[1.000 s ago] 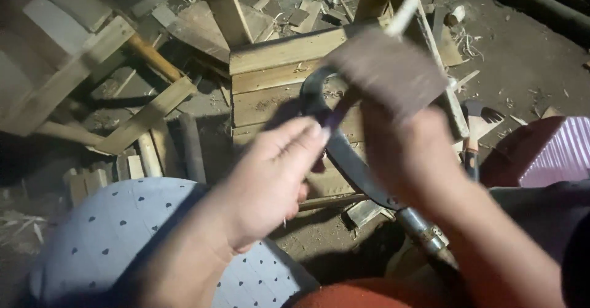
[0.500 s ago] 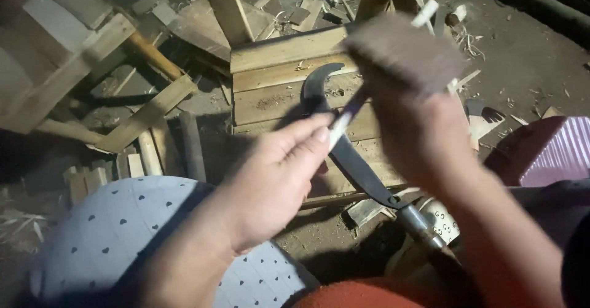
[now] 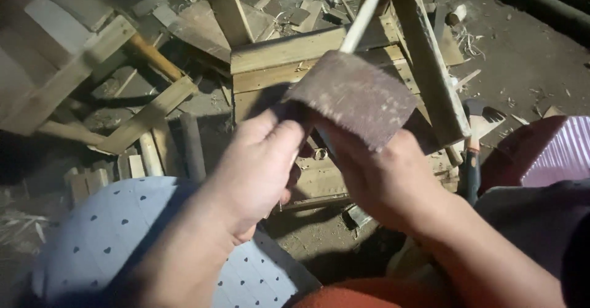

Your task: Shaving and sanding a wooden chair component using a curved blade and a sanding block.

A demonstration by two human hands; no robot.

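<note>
Inspector: Holding a thin pale wooden stick [image 3: 362, 18], both hands work at mid-frame. A folded sheet of brown sandpaper [image 3: 356, 102] is wrapped over the stick's lower part; only the upper end shows, slanting up and to the right.

Clerk: State of each grip?

Inspector: The right hand [image 3: 384, 182] is closed on the sandpaper from below, fingers tucked under the fold. The left hand [image 3: 258, 170] is closed too, thumb and fingertips pinching at the sandpaper's left edge; whether it grips the stick itself I cannot tell, that part being covered.

Clerk: What lies beneath?

Inspector: A rough wooden crate [image 3: 289, 53] of pale slats stands directly under the hands, with a loose plank [image 3: 430, 62] leaning across its right side. No labels or signs can be made out.

Clerk: And round about?

Inspector: Scrap timber [image 3: 147, 114] is heaped to the left. An orange-handled tool [image 3: 472, 139] lies right of the crate, near a dark red ribbed container [image 3: 553, 151]. The earth floor [image 3: 528, 56] is strewn with shavings. A pale blue dotted garment [image 3: 117, 228] covers the person's left knee. Lighting is dim.
</note>
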